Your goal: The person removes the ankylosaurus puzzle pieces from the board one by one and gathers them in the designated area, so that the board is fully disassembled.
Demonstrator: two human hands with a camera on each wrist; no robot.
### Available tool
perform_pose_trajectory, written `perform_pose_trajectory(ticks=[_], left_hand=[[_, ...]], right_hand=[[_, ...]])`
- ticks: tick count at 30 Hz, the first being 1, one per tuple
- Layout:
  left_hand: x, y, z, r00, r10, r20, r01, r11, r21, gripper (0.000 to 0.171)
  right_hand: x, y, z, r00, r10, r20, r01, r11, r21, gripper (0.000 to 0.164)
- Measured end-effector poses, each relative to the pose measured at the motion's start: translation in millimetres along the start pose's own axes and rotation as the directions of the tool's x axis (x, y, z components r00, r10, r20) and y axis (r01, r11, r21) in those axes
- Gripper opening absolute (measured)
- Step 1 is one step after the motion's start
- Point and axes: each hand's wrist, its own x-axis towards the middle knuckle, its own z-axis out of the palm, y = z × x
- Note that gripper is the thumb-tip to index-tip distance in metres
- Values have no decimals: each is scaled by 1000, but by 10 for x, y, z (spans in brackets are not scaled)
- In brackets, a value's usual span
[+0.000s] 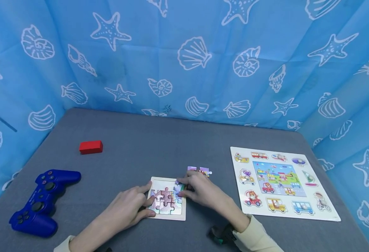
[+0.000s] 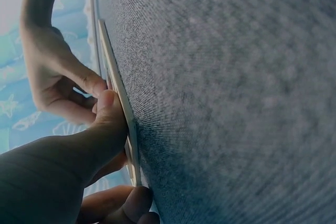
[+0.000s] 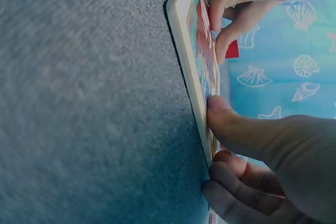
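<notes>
A small square jigsaw board [image 1: 168,217] with a pale wooden rim lies on the table, its lower and middle part filled with interlocking pieces. My left hand [image 1: 129,206] grips the board's left side, thumb near the lower corner and other fingertips along the edge and on the pieces. At the upper right corner, my right hand [image 1: 201,187] pinches a blue-green puzzle piece [image 1: 178,184] between thumb and index finger, over the board. Beyond the right hand lie loose purple puzzle pieces [image 1: 205,170], partly covered by it. In the right wrist view, the right thumb [image 3: 219,109] touches the board's surface.
To the right lies a larger white vehicle puzzle board [image 1: 279,183]. A blue game controller [image 1: 43,203] sits at the left, with a red block [image 1: 91,147] behind it. A blue curtain [image 1: 171,70] with white shells borders the grey table [image 1: 134,140].
</notes>
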Motion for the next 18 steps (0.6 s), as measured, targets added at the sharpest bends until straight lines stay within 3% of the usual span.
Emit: perform_pose_trajectory(ticks=[6,18], left_hand=[[0,5,-3,1000,-3,7,3,1000,-5,38],[0,-2,0,1000,0,8,0,1000,-14,40]], right_hand=[[-24,-10,-4,1000,2,-15,-3,998,-60,40],[-124,38,-98,999,-27,-44,24,997,-70,41]])
